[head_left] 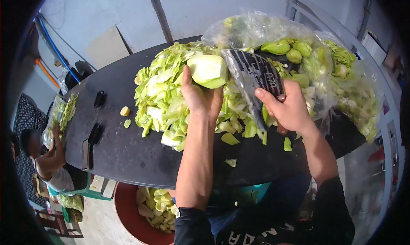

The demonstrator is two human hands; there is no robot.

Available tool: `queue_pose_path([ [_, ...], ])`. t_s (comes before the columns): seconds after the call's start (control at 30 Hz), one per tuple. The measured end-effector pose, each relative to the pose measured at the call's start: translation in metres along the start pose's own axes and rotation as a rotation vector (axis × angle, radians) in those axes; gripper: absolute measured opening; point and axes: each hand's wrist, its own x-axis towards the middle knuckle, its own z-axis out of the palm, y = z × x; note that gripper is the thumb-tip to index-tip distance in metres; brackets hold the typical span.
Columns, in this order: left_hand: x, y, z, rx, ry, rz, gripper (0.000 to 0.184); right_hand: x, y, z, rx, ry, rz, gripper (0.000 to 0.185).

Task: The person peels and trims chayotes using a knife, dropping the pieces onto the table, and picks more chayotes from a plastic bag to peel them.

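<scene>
My left hand is closed round a pale green peeled chayote, its fingers curled beneath it and the thumb up along its side. In my right hand is a cleaver with a broad dark blade marked by pale streaks. The thumb presses on the blade's face, and part of the handle is hidden by the fingers. The blade stands just right of the chayote. Behind and below both hands spreads a heap of light green peelings.
Unpeeled chayotes sit by clear plastic bags on the dark table. Two black-handled tools lie left. A red tub below holds pale cut pieces. Another person sits at far left, hands at a bag of greens.
</scene>
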Motion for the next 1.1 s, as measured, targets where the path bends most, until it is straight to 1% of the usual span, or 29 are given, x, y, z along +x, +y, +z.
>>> queue_pose_path([
  [0.07, -0.01, -0.002, 0.013, 0.078, 0.05, 0.02, 0.053, -0.004, -0.009, 0.004, -0.515, 0.217, -0.44, 0.025],
  [0.1, -0.008, -0.002, 0.012, 0.086, 0.095, 0.033, 0.061, -0.007, -0.003, 0.012, -0.461, 0.286, -0.459, 0.015],
  [0.13, -0.008, -0.002, 0.008, 0.086, 0.095, 0.034, 0.061, -0.006, -0.001, 0.011, -0.461, 0.286, -0.459, 0.015],
  [0.17, -0.007, -0.001, 0.003, 0.057, 0.107, -0.018, 0.063, -0.004, 0.0, 0.009, -0.689, 0.258, -0.702, 0.01],
  [0.2, -0.005, 0.0, -0.004, 0.028, 0.118, -0.071, 0.065, -0.002, 0.001, 0.007, -0.917, 0.224, -0.946, 0.01],
  [0.23, -0.002, 0.002, -0.014, -0.031, -0.018, -0.163, 0.054, 0.001, 0.004, 0.011, -0.951, 0.227, -1.022, 0.014],
  [0.27, 0.001, 0.001, -0.02, -0.031, -0.019, -0.163, 0.054, 0.002, 0.009, 0.012, -0.951, 0.228, -1.023, 0.014],
  [0.33, 0.004, 0.0, -0.019, -0.11, -0.008, -0.135, 0.05, 0.006, 0.014, 0.015, -1.085, 0.233, -1.128, 0.012],
  [0.37, 0.005, 0.001, -0.018, -0.142, 0.004, -0.179, 0.051, 0.006, 0.014, 0.016, -1.117, 0.23, -1.153, 0.013],
  [0.4, 0.004, 0.002, -0.016, -0.142, 0.006, -0.177, 0.051, 0.008, 0.014, 0.016, -1.115, 0.228, -1.154, 0.013],
  [0.47, 0.0, 0.001, -0.011, -0.132, 0.003, -0.198, 0.061, 0.013, 0.016, 0.017, -1.162, 0.253, -1.23, 0.013],
  [0.5, -0.002, 0.002, -0.009, -0.075, 0.022, -0.232, 0.072, 0.014, 0.016, 0.017, -1.162, 0.251, -1.226, 0.013],
  [0.53, -0.001, 0.002, -0.012, -0.075, 0.023, -0.234, 0.072, 0.015, 0.015, 0.018, -1.186, 0.245, -1.234, 0.012],
  [0.6, 0.0, 0.003, -0.014, -0.052, -0.073, -0.303, 0.076, 0.017, 0.015, 0.02, -1.21, 0.24, -1.242, 0.011],
  [0.63, -0.003, 0.002, -0.011, -0.028, -0.019, -0.306, 0.076, 0.017, 0.016, 0.022, -1.219, 0.249, -1.277, 0.011],
  [0.67, -0.005, 0.002, -0.007, -0.028, -0.019, -0.306, 0.076, 0.018, 0.017, 0.023, -1.228, 0.259, -1.313, 0.01],
  [0.7, -0.006, 0.002, -0.003, -0.069, 0.038, -0.323, 0.076, 0.019, 0.018, 0.024, -1.222, 0.28, -1.339, 0.01],
  [0.8, 0.0, 0.0, -0.015, -0.11, 0.031, -0.34, 0.07, 0.019, 0.019, 0.027, -1.22, 0.267, -1.345, 0.009],
  [0.83, 0.002, 0.0, -0.016, -0.065, 0.069, -0.341, 0.069, 0.017, 0.018, 0.027, -1.22, 0.266, -1.345, 0.009],
  [0.9, 0.004, -0.002, -0.019, -0.02, 0.107, -0.342, 0.068, 0.014, 0.015, 0.026, -1.165, 0.163, -1.295, 0.017],
  [0.97, 0.005, -0.003, -0.023, -0.095, 0.043, -0.336, 0.061, 0.015, 0.017, 0.027, -1.159, 0.164, -1.303, 0.017],
  [1.0, 0.004, -0.003, -0.023, -0.095, 0.044, -0.335, 0.061, 0.015, 0.018, 0.028, -1.152, 0.166, -1.31, 0.017],
  [1.07, 0.001, -0.004, -0.02, -0.047, 0.032, -0.302, 0.052, 0.015, 0.019, 0.028, -1.137, 0.181, -1.308, 0.016],
  [1.1, -0.002, -0.003, -0.017, -0.046, 0.03, -0.304, 0.052, 0.016, 0.02, 0.028, -1.121, 0.196, -1.308, 0.015],
])
